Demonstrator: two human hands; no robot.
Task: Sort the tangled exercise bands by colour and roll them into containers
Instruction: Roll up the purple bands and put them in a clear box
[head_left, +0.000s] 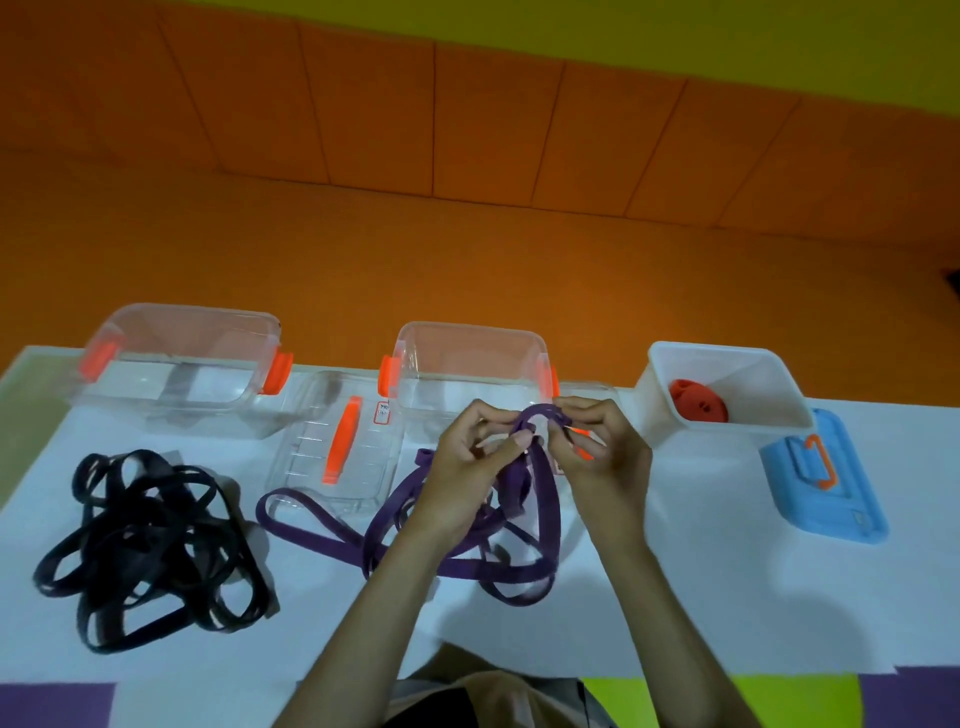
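On a white table (675, 597), tangled black bands (150, 545) lie heaped at left and purple bands (549, 499) sprawl at centre, before the left clear container (176, 374) and middle clear container (467, 364). The person's left hand (462, 473) and right hand (605, 457) each pinch the purple bands' raised top loop. A rolled orange band (698, 408) sits inside the white tub (753, 384) at right.

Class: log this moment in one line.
left hand and right hand: pinch purple band | black bands: tangled, untouched | red roll: in white container
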